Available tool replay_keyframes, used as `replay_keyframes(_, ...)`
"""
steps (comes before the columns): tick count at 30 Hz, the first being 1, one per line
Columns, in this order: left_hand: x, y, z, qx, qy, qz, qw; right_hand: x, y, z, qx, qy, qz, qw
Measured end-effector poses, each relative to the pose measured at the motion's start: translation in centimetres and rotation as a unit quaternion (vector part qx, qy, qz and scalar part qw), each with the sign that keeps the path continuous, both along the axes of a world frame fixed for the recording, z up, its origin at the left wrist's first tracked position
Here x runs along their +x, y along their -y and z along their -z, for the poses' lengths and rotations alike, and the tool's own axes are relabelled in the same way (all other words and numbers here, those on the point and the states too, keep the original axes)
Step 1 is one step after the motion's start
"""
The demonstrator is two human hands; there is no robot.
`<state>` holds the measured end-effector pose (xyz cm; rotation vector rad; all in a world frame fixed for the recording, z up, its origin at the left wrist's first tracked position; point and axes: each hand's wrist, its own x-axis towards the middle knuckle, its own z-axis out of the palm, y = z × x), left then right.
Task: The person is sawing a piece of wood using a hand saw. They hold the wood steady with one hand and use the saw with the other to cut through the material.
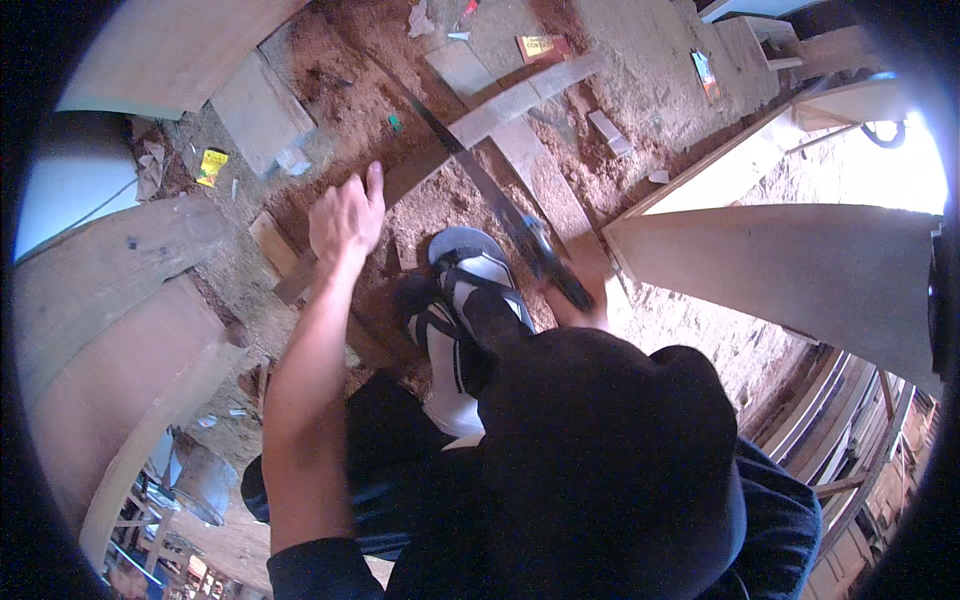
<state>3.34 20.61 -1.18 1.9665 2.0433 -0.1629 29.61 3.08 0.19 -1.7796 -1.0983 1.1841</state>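
Observation:
A long narrow wooden board (505, 108) lies slantwise over the sawdust. My left hand (347, 217) is closed over its left part, thumb sticking out along the top and the other fingers curled down, partly hidden. My right hand (583, 305) grips the dark handle of a handsaw (480, 178). The saw's long thin blade runs away up and to the left, crossing the board to the right of my left hand. Another plank (542, 170) passes beneath the board at an angle. My sandalled feet (470, 262) are just on the near side of the board.
Sawdust and wood scraps cover the ground (350, 100). A small wood block (610, 133) and a yellow packet (212, 167) lie there. A large panel (780, 265) stands at right, thick timbers (120, 245) at left, and stacked boards (825, 420) at lower right.

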Motion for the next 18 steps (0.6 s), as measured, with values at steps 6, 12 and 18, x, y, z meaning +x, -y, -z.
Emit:
replay_keyframes(6, -1.2, 0.2, 1.6, -0.013, 0.02, 0.001, 1.0, -2.2, -5.1, -3.6, 0.014, -0.033, -0.05, 0.998)
replay_keyframes(12, -0.4, 0.8, 0.5, -0.006, 0.045, 0.024, 0.999, -2.2, -4.3, -5.6, -0.002, -0.064, -0.013, 0.998)
replay_keyframes(18, -0.7, 1.4, 0.8, 0.021, 0.063, 0.01, 0.998, -0.8, -2.6, -2.4, -0.008, 0.022, -0.038, 0.999)
